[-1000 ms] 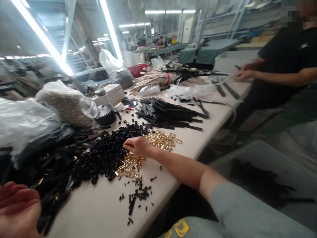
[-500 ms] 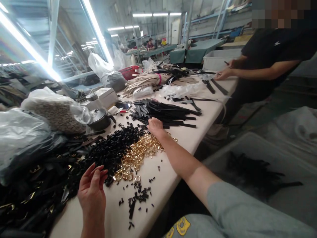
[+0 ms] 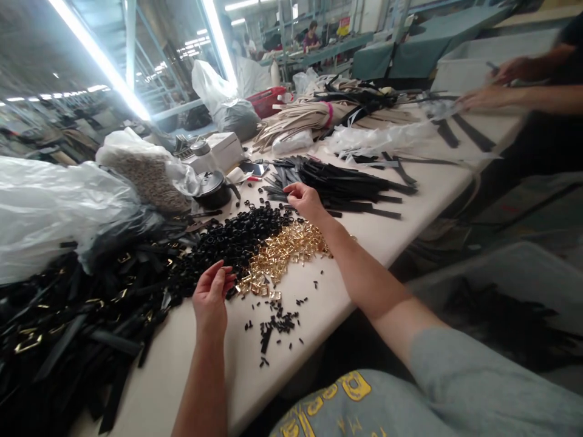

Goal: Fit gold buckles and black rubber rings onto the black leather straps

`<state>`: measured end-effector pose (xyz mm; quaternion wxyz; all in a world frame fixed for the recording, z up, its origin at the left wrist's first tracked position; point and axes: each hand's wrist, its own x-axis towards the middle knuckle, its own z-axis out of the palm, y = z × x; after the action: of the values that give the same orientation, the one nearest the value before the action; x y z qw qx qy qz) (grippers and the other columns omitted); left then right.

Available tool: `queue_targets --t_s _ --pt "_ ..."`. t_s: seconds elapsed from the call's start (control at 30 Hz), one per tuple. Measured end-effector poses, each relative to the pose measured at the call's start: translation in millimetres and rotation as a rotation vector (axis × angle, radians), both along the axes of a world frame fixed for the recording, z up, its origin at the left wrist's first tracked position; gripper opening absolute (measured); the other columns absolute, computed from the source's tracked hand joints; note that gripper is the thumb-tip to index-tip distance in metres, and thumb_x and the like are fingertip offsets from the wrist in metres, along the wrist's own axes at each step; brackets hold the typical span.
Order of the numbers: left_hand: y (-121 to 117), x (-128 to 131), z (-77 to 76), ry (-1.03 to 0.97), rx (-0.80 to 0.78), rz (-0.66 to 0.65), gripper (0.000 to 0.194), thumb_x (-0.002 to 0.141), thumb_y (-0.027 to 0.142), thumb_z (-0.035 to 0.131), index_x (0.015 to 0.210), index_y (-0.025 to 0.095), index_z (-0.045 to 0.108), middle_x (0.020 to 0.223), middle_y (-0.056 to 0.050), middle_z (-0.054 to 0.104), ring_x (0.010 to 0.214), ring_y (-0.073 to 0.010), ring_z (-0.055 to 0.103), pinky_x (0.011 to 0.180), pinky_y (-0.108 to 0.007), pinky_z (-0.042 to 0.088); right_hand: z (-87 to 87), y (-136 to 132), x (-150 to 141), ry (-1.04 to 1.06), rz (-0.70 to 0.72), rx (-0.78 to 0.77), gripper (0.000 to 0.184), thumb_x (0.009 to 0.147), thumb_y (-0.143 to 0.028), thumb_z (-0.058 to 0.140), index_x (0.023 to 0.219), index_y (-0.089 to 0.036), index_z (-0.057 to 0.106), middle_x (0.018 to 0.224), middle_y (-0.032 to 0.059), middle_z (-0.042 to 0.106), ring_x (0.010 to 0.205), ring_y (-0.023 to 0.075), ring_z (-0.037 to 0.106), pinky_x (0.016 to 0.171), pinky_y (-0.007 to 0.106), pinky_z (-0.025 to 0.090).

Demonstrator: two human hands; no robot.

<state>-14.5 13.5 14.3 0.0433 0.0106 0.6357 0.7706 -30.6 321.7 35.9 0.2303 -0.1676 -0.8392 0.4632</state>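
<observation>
My left hand (image 3: 212, 297) is raised beside the heap of small black loops (image 3: 232, 233). Its fingers are loosely bent and apart, and nothing shows in them. My right hand (image 3: 306, 201) reaches across to the near ends of a pile of black straps (image 3: 346, 182). Its thumb and fingertips are closed together there; what lies between them, if anything, I cannot make out. Gold-coloured buckles (image 3: 291, 247) lie in a heap between my hands, against the black loops. Small black offcuts (image 3: 280, 321) are scattered nearer to me.
Black straps with gold buckles (image 3: 68, 321) are heaped at left, beside plastic bags (image 3: 59, 206). A dark lidded pot (image 3: 213, 189), a white box (image 3: 225, 150) and a phone (image 3: 254, 169) stand behind. Bundled beige strips (image 3: 296, 118) lie farther back. A co-worker's hands (image 3: 496, 88) work at far right.
The view has turned, so the table's contents sit farther right and higher or lower in places. My right hand stays at the strap ends, its fingers now more extended. My left hand stays raised.
</observation>
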Motion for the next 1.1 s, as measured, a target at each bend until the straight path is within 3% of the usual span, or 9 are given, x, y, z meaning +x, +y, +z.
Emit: queue_targets --t_s 0.07,0.13,0.2,0.3,0.57,0.9,1.0,1.1 --pt "0.8 0.3 1.2 -0.041 0.021 -0.055 0.058 0.064 0.047 0.083 0.11 0.016 0.066 0.088 -0.007 0.073 0.065 -0.0115 0.067 0.058 -0.02 0.052 3.7 -18.7 3.0 0.138 0.282 -0.262 0.032 0.08 -0.019 0.053 0.108 -0.012 0.064 0.075 -0.0015 0.06 0.063 0.0072 0.051 0.062 0.02 0.043" --pt "0.4 -0.2 2.9 -0.054 0.064 -0.074 0.068 0.064 0.056 0.08 0.117 0.017 0.063 0.085 -0.007 0.073 0.062 -0.0123 0.067 0.056 -0.021 0.051 5.7 -38.8 7.8 0.123 0.536 -0.408 0.028 0.077 -0.019 0.056 0.102 -0.012 0.065 0.07 -0.0038 0.055 0.06 0.0056 0.047 0.058 0.019 0.039" --pt "-1.7 -1.8 4.7 -0.038 0.11 -0.057 0.074 0.065 0.064 0.076 0.12 0.017 0.06 0.08 -0.006 0.072 0.058 -0.0124 0.065 0.055 -0.022 0.051 6.8 -55.7 13.4 0.047 0.709 -0.456 0.024 0.075 -0.017 0.057 0.098 -0.013 0.065 0.069 -0.0044 0.053 0.059 0.0049 0.045 0.055 0.018 0.035" --pt "-7.7 -6.3 6.8 0.0 0.148 0.014 0.073 0.069 0.067 0.072 0.12 0.016 0.061 0.071 -0.004 0.07 0.052 -0.0108 0.061 0.053 -0.021 0.05 7.4 -69.4 19.7 -0.054 0.842 -0.458 0.023 0.075 -0.014 0.056 0.096 -0.014 0.064 0.069 -0.0046 0.052 0.059 0.0046 0.042 0.053 0.019 0.031" --pt "-17.7 -11.5 9.5 0.045 0.101 0.107 0.047 0.074 0.043 0.076 0.111 0.016 0.065 0.056 0.005 0.055 0.043 -0.0064 0.049 0.041 -0.016 0.037 6.0 -68.1 16.9 -0.128 0.834 -0.405 0.022 0.078 -0.012 0.053 0.097 -0.014 0.064 0.069 -0.0042 0.051 0.059 0.0052 0.042 0.053 0.021 0.031" --pt "-8.5 -4.0 7.7 0.025 0.046 0.061 0.047 0.074 0.038 0.076 0.115 0.018 0.065 0.059 0.004 0.057 0.046 -0.0065 0.051 0.043 -0.016 0.04 9.3 -86.4 30.3 -0.086 0.805 0.169 0.025 0.082 -0.028 0.065 0.103 -0.018 0.069 0.086 0.0008 0.068 0.072 0.0098 0.055 0.067 0.023 0.039" --pt "-5.2 -1.3 5.8 0.017 0.036 0.033 0.049 0.074 0.039 0.076 0.117 0.017 0.064 0.059 0.003 0.058 0.046 -0.0065 0.051 0.044 -0.016 0.04 7.6 -95.6 32.2 -0.047 0.816 0.249 0.025 0.08 -0.025 0.067 0.104 -0.019 0.069 0.089 0.0008 0.069 0.074 0.0106 0.056 0.068 0.023 0.039" --pt "-3.4 -1.0 5.8 0.028 0.059 0.046 0.049 0.073 0.037 0.078 0.115 0.017 0.064 0.062 0.003 0.06 0.049 -0.0067 0.054 0.045 -0.016 0.042 9.2 -99.8 35.4 0.129 0.781 0.238 0.02 0.079 -0.023 0.067 0.098 -0.018 0.068 0.097 0.003 0.068 0.08 0.0115 0.057 0.073 0.025 0.041"
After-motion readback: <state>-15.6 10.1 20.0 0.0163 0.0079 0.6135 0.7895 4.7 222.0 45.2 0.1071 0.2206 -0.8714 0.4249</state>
